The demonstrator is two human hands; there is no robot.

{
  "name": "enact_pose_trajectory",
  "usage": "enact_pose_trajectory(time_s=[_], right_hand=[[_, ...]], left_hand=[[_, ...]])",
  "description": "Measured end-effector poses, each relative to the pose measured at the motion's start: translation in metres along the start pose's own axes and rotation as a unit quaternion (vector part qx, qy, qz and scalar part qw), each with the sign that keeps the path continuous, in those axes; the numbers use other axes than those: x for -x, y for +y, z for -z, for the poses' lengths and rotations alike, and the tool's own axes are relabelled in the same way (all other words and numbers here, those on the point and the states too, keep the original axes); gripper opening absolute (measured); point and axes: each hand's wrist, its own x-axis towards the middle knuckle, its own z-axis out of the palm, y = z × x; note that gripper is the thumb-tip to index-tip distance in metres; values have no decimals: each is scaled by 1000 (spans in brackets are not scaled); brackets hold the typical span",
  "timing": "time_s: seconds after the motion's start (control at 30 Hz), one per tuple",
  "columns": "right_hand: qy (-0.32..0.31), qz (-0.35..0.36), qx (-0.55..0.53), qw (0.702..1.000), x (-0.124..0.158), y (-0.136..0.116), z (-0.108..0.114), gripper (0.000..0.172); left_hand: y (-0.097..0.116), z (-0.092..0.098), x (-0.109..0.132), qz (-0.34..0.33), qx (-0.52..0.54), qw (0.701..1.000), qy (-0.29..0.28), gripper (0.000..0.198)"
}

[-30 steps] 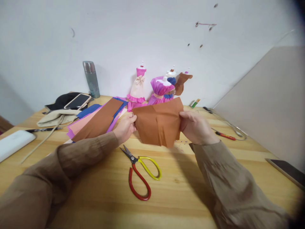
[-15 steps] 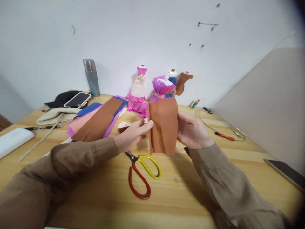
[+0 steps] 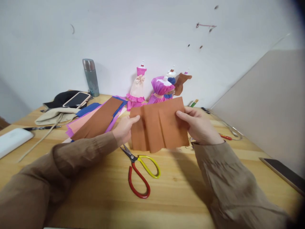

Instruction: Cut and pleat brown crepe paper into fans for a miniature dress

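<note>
A person holds a brown sheet (image 3: 154,130) upright above the middle of the tabletop (image 3: 181,197), spread between both hands, its broad face toward the wearer. The left hand (image 3: 125,128) has its grip clamped on the sheet's left edge, thumb on the near face. The right hand (image 3: 202,127) has its grip clamped on the right part, thumb also in front; the fingers behind are hidden. Upright creases run down the sheet, and its lower edge is uneven.

Below it, farther from the tabletop's back edge, lie scissors (image 3: 132,158) with one red and one yellow handle, blades pointing toward the left hand. Left of the sheet, coloured sheets (image 3: 97,121) overlap in a fanned stack, a brown strip on top. Near the back edge stand small dressed forms: one in pink and cream (image 3: 138,84), one in purple (image 3: 162,86), one in brown (image 3: 182,83). A flask (image 3: 91,79) stands toward the back left corner. A dark flat device (image 3: 286,171) lies by the right edge.
</note>
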Motion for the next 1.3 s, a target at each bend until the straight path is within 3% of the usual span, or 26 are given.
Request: enact_pose_trajectory(time_s=[0.17,0.37,0.53,0.77,1.03,1.2,1.3], right_hand=[[51,32,125,990,-9,2,19,25],[44,-36,181,982,-25,20,26,19],[14,-50,206,977,-30,30,29,16],[-19,-37,224,974,-26,25,27,18],[-63,-49,153,985,-22,22,25,28],[-57,-63,150,985,-25,24,29,33],[-48,-68,144,986,-27,28,31,36]], left_hand=[[15,5,-11,24,23,995,96,17],[16,16,-27,5,9,982,186,13],[15,18,-27,23,-1,983,184,11],[16,14,-21,40,-10,985,167,11],[13,12,-21,50,10,988,144,14],[14,11,-20,55,16,988,140,15],[15,12,-21,85,45,989,109,16]])
